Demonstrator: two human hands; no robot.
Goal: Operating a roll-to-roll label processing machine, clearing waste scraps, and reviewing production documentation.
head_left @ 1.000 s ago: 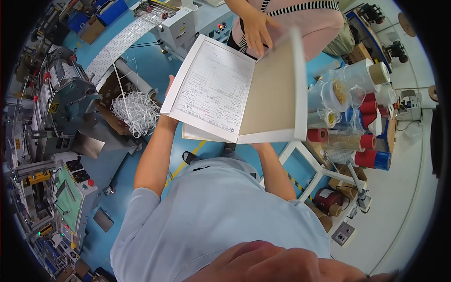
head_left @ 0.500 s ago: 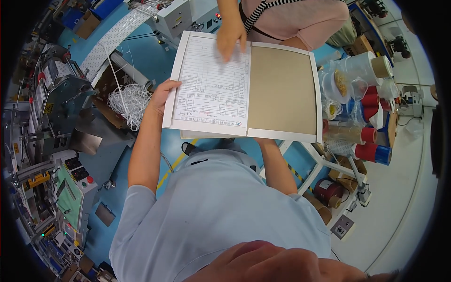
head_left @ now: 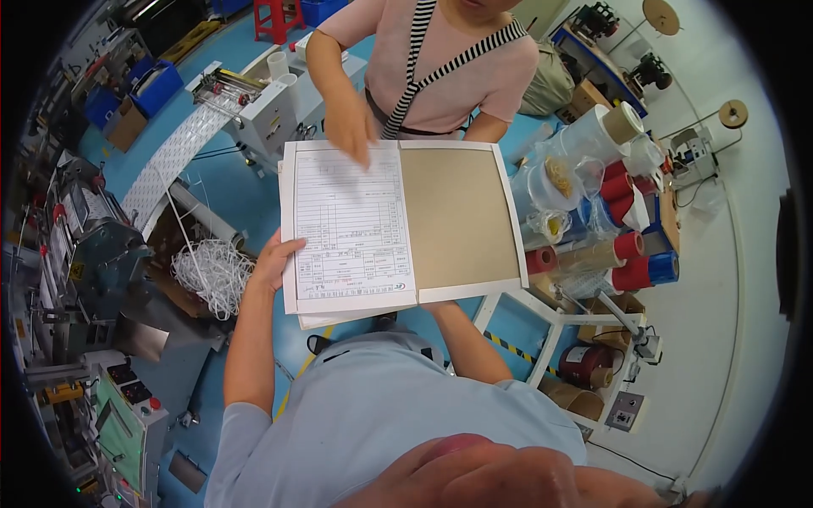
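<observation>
My left hand [head_left: 273, 261] grips the left edge of a white-framed two-panel board [head_left: 461, 220], thumb on top and the other fingers underneath. A printed form [head_left: 351, 224] fills the left panel; the right panel is bare beige. Another pale board [head_left: 356, 317] shows beneath the near edge. My right hand [head_left: 439, 307] reaches under that near edge, right of the middle, its fingers hidden. Across from me, a person in a pink top holds a motion-blurred hand [head_left: 354, 140] over the form's far end.
At the left stand machines [head_left: 93, 245] and a box with tangled white strips [head_left: 212, 275]. A perforated white web [head_left: 174, 157] runs to a far machine [head_left: 271, 114]. Film rolls [head_left: 584, 262] crowd a bench at the right, above a white frame [head_left: 542, 317].
The view has tilted up, so the board sits lower and further left and the other person's upper body shows. That person's hand has shifted left and toward the form's far edge.
</observation>
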